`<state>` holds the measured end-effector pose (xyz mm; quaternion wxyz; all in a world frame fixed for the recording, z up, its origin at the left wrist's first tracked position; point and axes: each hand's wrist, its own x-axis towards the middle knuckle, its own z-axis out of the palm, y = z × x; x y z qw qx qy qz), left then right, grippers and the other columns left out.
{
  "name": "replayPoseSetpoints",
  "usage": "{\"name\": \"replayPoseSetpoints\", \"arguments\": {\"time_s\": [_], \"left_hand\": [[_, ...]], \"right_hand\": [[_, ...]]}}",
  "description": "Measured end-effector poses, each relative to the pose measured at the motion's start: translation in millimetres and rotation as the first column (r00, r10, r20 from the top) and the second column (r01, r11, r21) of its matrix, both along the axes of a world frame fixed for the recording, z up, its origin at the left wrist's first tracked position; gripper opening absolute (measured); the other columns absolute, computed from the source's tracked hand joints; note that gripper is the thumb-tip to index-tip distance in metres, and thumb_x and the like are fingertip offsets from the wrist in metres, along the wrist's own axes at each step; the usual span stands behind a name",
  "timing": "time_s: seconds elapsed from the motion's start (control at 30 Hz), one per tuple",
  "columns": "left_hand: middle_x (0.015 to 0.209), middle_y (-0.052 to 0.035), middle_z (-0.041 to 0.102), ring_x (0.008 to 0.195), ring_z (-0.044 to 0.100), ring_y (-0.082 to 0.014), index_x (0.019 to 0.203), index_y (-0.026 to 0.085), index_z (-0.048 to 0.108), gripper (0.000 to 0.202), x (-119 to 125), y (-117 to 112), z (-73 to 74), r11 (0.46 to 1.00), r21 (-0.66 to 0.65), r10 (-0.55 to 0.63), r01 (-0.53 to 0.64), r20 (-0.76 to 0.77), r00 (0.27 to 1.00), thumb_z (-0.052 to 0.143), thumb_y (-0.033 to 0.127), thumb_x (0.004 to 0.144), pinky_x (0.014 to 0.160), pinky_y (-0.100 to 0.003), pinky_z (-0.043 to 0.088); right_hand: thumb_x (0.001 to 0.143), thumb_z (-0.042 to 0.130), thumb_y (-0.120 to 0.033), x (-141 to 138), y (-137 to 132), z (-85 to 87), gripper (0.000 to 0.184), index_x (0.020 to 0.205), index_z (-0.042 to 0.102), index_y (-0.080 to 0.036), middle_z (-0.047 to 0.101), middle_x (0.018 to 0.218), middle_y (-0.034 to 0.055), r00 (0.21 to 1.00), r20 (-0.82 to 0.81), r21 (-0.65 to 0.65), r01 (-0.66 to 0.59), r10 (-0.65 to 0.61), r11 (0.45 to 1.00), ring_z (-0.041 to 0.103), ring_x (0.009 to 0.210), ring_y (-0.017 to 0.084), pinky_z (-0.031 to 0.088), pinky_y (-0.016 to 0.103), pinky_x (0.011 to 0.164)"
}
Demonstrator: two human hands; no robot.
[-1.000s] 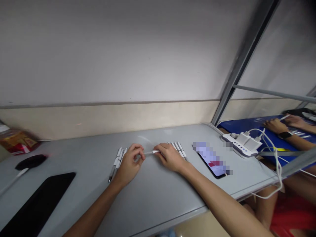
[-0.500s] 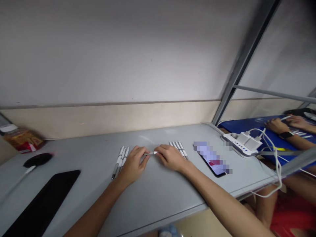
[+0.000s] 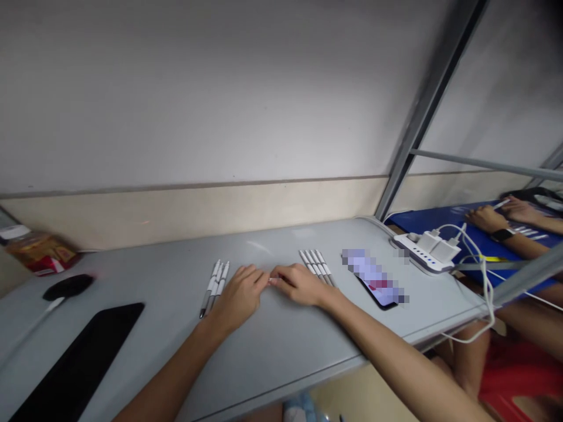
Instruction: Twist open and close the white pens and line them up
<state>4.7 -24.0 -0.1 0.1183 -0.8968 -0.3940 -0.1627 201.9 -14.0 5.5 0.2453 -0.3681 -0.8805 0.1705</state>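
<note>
My left hand (image 3: 240,296) and my right hand (image 3: 301,284) meet fingertip to fingertip over the grey table. Both are closed on a pen, of which only a small pale bit (image 3: 270,282) shows between them; the rest is hidden by the fingers. Just left of my left hand lie a few white-and-grey pens (image 3: 215,286), partly behind that hand. Beyond my right wrist, several similar pens (image 3: 316,266) form a neat row side by side.
On the right are a phone (image 3: 373,278) and a white power strip (image 3: 424,256) with chargers and cables. At left sit a black flat slab (image 3: 83,357), a black oval object (image 3: 69,286) with a white cable, and a jar (image 3: 41,252). A co-worker's hands (image 3: 488,220) hold a pen at a blue table.
My hands have come closer together, covering most of the pen that showed between them before. The view has shifted slightly.
</note>
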Motion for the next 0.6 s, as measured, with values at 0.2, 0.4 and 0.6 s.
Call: {"name": "replayPoseSetpoints", "arguments": {"time_s": [0.2, 0.4, 0.6], "left_hand": [[0.086, -0.0055, 0.061, 0.084, 0.053, -0.0222, 0.095, 0.020, 0.059, 0.021, -4, 5, 1.8, 0.996, 0.004, 0.084, -0.086, 0.154, 0.984, 0.039, 0.026, 0.096, 0.073, -0.036, 0.036], [0.099, -0.0048, 0.063, 0.094, 0.054, -0.0208, 0.101, 0.021, 0.057, 0.020, -6, 1, 6.0, 0.993, -0.110, 0.069, -0.038, 0.294, 0.953, 0.042, 0.034, 0.094, 0.084, -0.037, 0.038], [0.103, -0.0089, 0.063, 0.098, 0.053, -0.0273, 0.094, 0.020, 0.056, 0.024, -28, 16, 6.1, 0.917, -0.002, 0.389, -0.399, 0.231, 0.892, 0.039, 0.037, 0.093, 0.083, -0.043, 0.039]], "right_hand": [[0.078, 0.068, -0.038, 12, 20, -0.9, 0.023, 0.081, 0.068, -0.016, 0.057, 0.062, -0.0020, 0.834, -0.465, -0.444, 0.070, -0.296, 0.893, 0.045, 0.053, 0.009, 0.032, 0.023, 0.054], [0.070, 0.076, -0.033, 13, 28, -4.2, 0.025, 0.079, 0.060, -0.016, 0.057, 0.074, -0.0009, 0.317, -0.813, -0.581, -0.388, -0.489, 0.715, 0.050, 0.063, 0.009, 0.040, 0.022, 0.060], [0.084, 0.062, -0.033, 20, 30, -4.3, 0.028, 0.110, 0.051, -0.027, 0.042, 0.060, -0.0075, 0.217, -0.810, -0.557, -0.574, -0.544, 0.600, 0.026, 0.043, 0.005, 0.017, 0.016, 0.040]]}}
